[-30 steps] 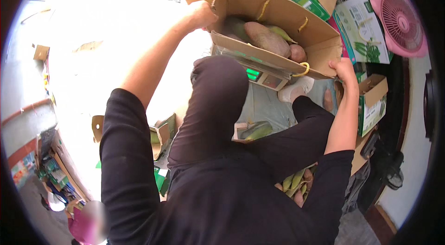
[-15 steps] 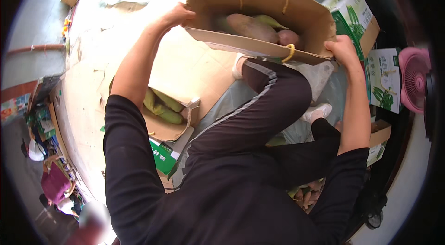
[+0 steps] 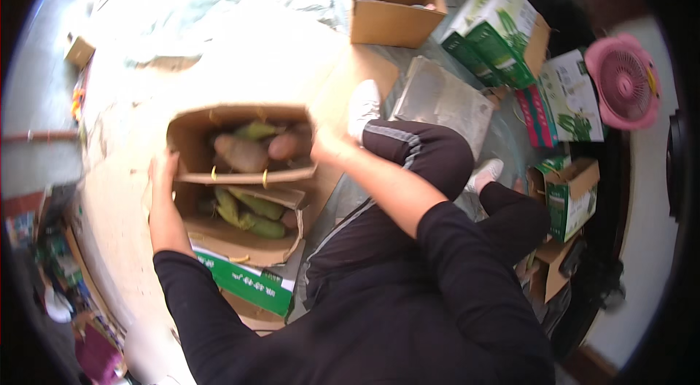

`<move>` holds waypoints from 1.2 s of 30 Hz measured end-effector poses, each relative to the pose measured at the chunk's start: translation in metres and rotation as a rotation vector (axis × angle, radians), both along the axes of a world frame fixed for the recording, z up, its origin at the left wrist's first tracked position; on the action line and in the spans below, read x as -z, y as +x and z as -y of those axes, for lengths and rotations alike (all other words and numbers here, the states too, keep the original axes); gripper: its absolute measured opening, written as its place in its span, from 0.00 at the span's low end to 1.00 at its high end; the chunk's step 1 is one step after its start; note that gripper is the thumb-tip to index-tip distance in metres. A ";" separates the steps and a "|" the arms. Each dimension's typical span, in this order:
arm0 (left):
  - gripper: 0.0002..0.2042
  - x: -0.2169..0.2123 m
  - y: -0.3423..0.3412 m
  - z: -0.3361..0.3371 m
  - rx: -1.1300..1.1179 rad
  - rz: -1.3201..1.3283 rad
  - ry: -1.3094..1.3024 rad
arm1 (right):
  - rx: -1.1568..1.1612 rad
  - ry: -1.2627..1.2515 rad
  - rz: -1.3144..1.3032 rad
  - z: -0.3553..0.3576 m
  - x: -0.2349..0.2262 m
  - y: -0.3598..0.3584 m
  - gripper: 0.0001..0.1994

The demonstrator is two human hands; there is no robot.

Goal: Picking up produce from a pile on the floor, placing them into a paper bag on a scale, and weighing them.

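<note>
A brown cardboard box point(image 3: 195, 130) with yellow cord handles is between my hands, at the left over the pale floor. Inside it are a large reddish tuber point(image 3: 242, 154), a rounder reddish one point(image 3: 285, 145) and something green, like an ear of corn in its husk point(image 3: 255, 130). My left hand point(image 3: 162, 168) grips the box's left edge. At the right edge is my right hand point(image 3: 332, 143), blurred, its fingers closed on the cardboard. Right up against the near side stands a second open box point(image 3: 197, 204) holding several green husked ears of corn point(image 3: 264, 227).
Nearest me on the left is a green-and-white box flap point(image 3: 248, 281). An open brown box point(image 3: 397, 24) stands at the back. Green-and-white cartons point(image 3: 503, 28) and a pink fan point(image 3: 625, 82) line the right. A flat grey slab point(image 3: 443, 104) lies beyond my knee.
Both hands have carried the box from the upper middle to the left, setting it beside the box of corn. My right arm now reaches across over my leg. The view has shifted.
</note>
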State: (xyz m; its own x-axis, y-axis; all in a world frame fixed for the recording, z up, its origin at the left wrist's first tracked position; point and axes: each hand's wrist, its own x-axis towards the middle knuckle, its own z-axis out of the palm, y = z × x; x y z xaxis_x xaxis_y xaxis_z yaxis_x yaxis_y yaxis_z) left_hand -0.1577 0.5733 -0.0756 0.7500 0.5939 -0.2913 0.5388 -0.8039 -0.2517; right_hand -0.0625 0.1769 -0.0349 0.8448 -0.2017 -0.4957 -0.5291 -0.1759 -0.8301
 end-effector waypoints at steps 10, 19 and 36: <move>0.14 -0.021 0.005 0.076 0.173 0.452 -0.172 | -1.068 -0.455 0.255 0.056 -0.059 0.038 0.15; 0.21 -0.018 0.010 0.271 0.580 -0.360 -1.013 | -0.416 -0.372 0.520 0.260 -0.107 0.055 0.11; 0.15 -0.029 -0.044 0.254 0.641 -0.238 -0.706 | 0.249 -0.704 0.029 0.577 -0.040 -0.121 0.10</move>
